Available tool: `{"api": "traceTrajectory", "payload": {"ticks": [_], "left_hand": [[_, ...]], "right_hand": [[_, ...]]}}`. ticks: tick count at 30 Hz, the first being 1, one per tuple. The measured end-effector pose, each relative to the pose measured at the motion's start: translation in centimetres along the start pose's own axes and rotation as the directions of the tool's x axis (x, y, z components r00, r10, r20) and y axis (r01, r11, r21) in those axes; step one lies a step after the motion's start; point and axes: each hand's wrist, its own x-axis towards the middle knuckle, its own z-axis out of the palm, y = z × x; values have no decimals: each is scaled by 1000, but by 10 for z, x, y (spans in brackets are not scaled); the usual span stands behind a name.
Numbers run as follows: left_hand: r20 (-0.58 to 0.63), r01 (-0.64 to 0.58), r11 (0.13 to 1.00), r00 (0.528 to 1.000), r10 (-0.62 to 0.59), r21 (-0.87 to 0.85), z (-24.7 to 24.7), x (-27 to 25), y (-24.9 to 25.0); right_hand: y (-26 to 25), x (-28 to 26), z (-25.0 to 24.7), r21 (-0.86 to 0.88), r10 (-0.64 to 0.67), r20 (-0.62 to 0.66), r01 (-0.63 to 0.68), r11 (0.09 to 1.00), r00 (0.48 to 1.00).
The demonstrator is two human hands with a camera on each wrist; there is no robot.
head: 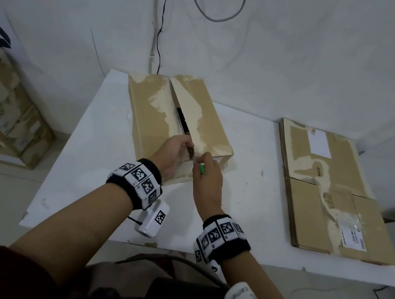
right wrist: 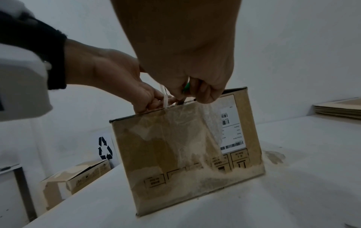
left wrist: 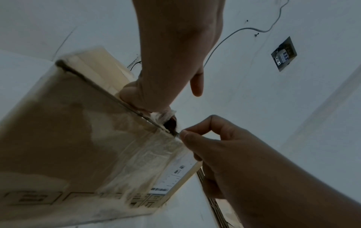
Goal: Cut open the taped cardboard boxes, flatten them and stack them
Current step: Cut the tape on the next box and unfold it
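A taped cardboard box (head: 150, 116) stands on the white table (head: 83, 183), its top seam split apart along most of its length. My left hand (head: 188, 146) grips the near end of the left top flap, fingers curled over the edge (left wrist: 136, 95). My right hand (head: 201, 159) holds a green-handled cutter (head: 202, 169), thumb and forefinger pinched at the near end of the seam (left wrist: 180, 134). In the right wrist view the green handle (right wrist: 187, 88) shows between the curled fingers, above the clear tape (right wrist: 185, 126) running down the box's near face. The blade tip is hard to make out.
A stack of flattened boxes (head: 325, 194) lies on the table's right side. Several whole boxes (head: 4, 115) sit on the floor at the left. Cables (head: 162, 28) hang on the wall behind the box. Bare table lies in front of the box.
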Motion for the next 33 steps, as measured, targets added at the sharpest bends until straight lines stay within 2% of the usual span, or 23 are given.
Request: {"api": "traceTrajectory", "payload": {"ticks": [4,7,10,12,14,16,19,20,22,23,25,27,29,31,33], "left_hand": [[63,-36,999,997,37,-20,0,-6,1],[14,-51,998,999,51,26,1,-9,6],[-8,-106,990,994,107,96,1,-5,4],[-6,-123,984,992,125,125,2,-3,2],[-30,-126,964,990,136,233,3,6,2],[-113,-92,908,982,150,409,7,16,5],[-233,16,816,962,146,578,20,25,12],[-246,40,811,960,130,584,24,27,14],[-236,38,857,967,98,514,31,31,15],[-234,33,886,969,86,462,32,32,15],[-239,56,915,970,45,399,31,36,16],[-301,107,852,952,62,513,23,40,17],[-300,108,664,937,182,740,4,47,16],[-190,41,537,956,224,842,-19,47,17],[-57,-35,500,984,166,865,-40,49,23]], "right_hand": [[-1,5,7,-16,11,6,-11,1000,1000],[7,-1,4,4,41,-54,-41,999,998],[27,12,-20,-7,69,-140,-71,997,988],[33,23,-41,-27,16,-83,-19,999,996],[32,24,-56,-29,16,-46,-18,999,999],[35,16,-62,10,47,-96,-47,999,994],[47,14,-60,111,208,-161,-192,975,965],[50,20,-58,159,292,-135,-270,950,947],[56,36,-55,271,414,-34,-391,880,909],[60,42,-53,325,428,-6,-403,856,904],[60,44,-54,363,386,-49,-344,866,921],[56,35,-58,313,303,-68,-268,911,950],[53,20,-60,308,233,-16,-217,926,972],[54,13,-59,320,202,1,-192,928,979],[58,18,-58,302,209,-70,-179,936,975]]}}
